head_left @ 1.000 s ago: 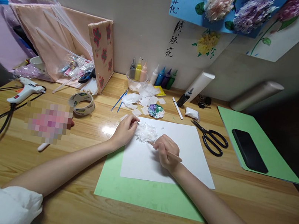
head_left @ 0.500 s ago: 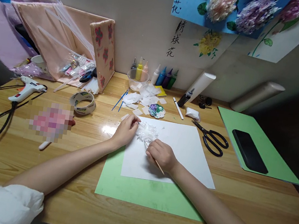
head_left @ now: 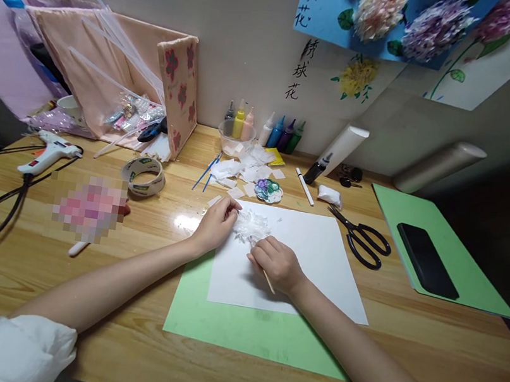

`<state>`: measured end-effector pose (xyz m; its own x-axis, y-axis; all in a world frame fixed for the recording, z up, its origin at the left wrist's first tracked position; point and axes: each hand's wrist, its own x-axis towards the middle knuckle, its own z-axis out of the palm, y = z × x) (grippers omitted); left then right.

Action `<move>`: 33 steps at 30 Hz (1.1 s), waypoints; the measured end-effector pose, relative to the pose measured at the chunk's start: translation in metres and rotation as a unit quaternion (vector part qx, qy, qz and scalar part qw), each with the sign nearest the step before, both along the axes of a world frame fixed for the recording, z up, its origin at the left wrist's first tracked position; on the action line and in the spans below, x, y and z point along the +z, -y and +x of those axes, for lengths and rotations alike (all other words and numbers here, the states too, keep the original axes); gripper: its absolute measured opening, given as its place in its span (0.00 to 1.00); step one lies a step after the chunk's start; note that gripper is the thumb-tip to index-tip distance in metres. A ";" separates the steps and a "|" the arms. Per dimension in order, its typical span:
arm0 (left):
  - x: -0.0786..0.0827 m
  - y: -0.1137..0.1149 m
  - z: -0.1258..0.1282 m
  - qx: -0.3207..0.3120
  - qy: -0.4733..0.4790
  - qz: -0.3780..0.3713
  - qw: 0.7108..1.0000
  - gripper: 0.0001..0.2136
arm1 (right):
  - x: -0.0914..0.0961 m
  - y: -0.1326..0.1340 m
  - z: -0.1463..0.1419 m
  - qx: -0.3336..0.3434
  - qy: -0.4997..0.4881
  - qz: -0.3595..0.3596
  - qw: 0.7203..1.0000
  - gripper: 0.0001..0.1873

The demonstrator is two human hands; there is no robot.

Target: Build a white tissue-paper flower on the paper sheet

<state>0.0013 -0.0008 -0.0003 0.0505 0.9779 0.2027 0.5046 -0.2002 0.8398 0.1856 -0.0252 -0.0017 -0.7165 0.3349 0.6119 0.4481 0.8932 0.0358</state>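
A ruffled white paper flower [head_left: 252,224] lies near the top left of a white sheet [head_left: 319,271], which rests on a green sheet [head_left: 234,328]. At the flower's left edge is my left hand [head_left: 218,222], its fingers closed in a pinch; what they hold, if anything, is hidden. My right hand [head_left: 278,263] grips a thin wooden stick [head_left: 269,281]. The stick's far end is hidden by my fingers at the flower's lower right edge. Just beyond the flower, white tissue pieces [head_left: 255,162] lie in a loose heap beside a small painted palette [head_left: 268,190].
Black scissors [head_left: 363,239] lie right of the sheet, near a phone [head_left: 427,260] on green paper. A tape roll [head_left: 143,175] and a glue gun [head_left: 52,154] with a looping cord are on the left. Paint bottles [head_left: 280,133] line the wall behind a clear plastic cup [head_left: 235,137].
My right hand has brought the stick slightly closer to the flower, and its near end is now less exposed. My left hand stays at the flower. The view shifts slightly.
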 end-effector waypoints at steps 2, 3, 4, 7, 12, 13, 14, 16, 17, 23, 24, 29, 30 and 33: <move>0.000 0.000 0.000 -0.001 -0.001 -0.002 1.000 0.06 | 0.001 0.000 0.000 -0.007 -0.004 -0.007 1.000 0.12; 0.001 0.000 0.000 0.000 -0.001 -0.002 1.000 0.06 | 0.001 0.000 0.001 -0.010 -0.007 -0.015 1.000 0.11; 0.001 0.000 0.000 0.000 -0.001 -0.001 1.000 0.06 | 0.002 0.000 0.001 -0.011 -0.011 -0.024 1.000 0.11; 0.001 0.001 0.000 0.001 0.000 -0.001 1.000 0.06 | 0.004 0.000 0.001 -0.005 -0.030 -0.060 0.998 0.10; 0.001 0.001 0.000 -0.002 0.003 -0.004 1.000 0.06 | 0.005 -0.003 0.000 -0.005 -0.064 -0.119 0.991 0.09; 0.001 0.001 0.000 -0.002 0.003 -0.003 1.000 0.06 | 0.005 -0.003 0.000 -0.006 -0.072 -0.128 0.989 0.09; 0.001 0.001 0.000 -0.002 0.003 -0.001 1.000 0.06 | 0.005 -0.003 0.000 -0.006 -0.080 -0.138 0.987 0.09; 0.001 0.001 0.000 -0.001 0.001 0.001 1.000 0.06 | 0.005 -0.004 0.000 -0.002 -0.102 -0.161 0.982 0.09; 0.001 0.001 0.000 -0.002 0.000 0.001 1.000 0.06 | 0.005 -0.003 0.001 0.002 -0.119 -0.170 0.978 0.10; 0.000 0.000 0.000 -0.003 -0.002 -0.013 1.000 0.06 | 0.003 0.000 0.007 0.025 -0.221 -0.186 0.957 0.13; 0.000 0.000 0.000 -0.003 0.000 -0.014 1.000 0.06 | 0.003 0.001 0.008 0.028 -0.224 -0.186 0.956 0.13; 0.001 0.000 0.000 -0.001 -0.001 -0.012 1.000 0.06 | 0.003 0.000 0.007 0.041 -0.203 -0.182 0.961 0.13; 0.001 0.000 0.000 -0.001 -0.001 -0.011 1.000 0.06 | 0.003 0.000 0.007 0.041 -0.198 -0.179 0.963 0.13; 0.000 0.000 0.000 -0.002 -0.001 -0.008 1.000 0.06 | 0.003 0.000 0.007 0.044 -0.191 -0.171 0.966 0.12</move>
